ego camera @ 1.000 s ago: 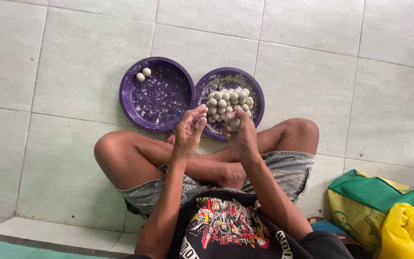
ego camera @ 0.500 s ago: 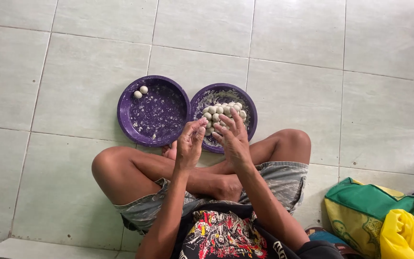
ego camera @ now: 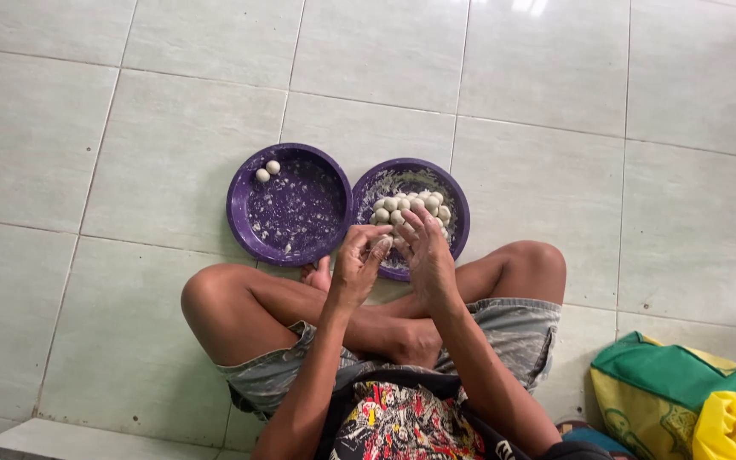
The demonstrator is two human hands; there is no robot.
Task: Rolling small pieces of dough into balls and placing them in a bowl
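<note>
Head view: you sit cross-legged on the tiled floor (ego camera: 555, 111), two purple round trays in front of your knees. The right tray (ego camera: 457, 198) holds a heap of small pale balls (ego camera: 408, 206); the left tray (ego camera: 244, 226) is mostly bare, floury, with two balls (ego camera: 267, 171) at its far rim.

Risk first: your hands work right over the near edge of the right tray, just above the heap. A ball slipping from between your palms could roll onto the floor or knock others off the pile, since the heap sits high and loose. The trays touch or nearly touch, so a nudge from your wrist could shift both.

Pose: both forearms reach forward between your knees, elbows bent, palms turned toward each other. Left hand (ego camera: 357, 264) has fingers (ego camera: 378, 247) curled inward, half closed. Right hand (ego camera: 429, 255) is flatter, fingers (ego camera: 415, 223) spread and pointing toward the heap. Hands are close together, likely touching. Cannot tell whether a ball sits between them; nothing shows there.

Off to your right, a green and yellow bag (ego camera: 683, 396) lies on the floor, well apart from the trays.
</note>
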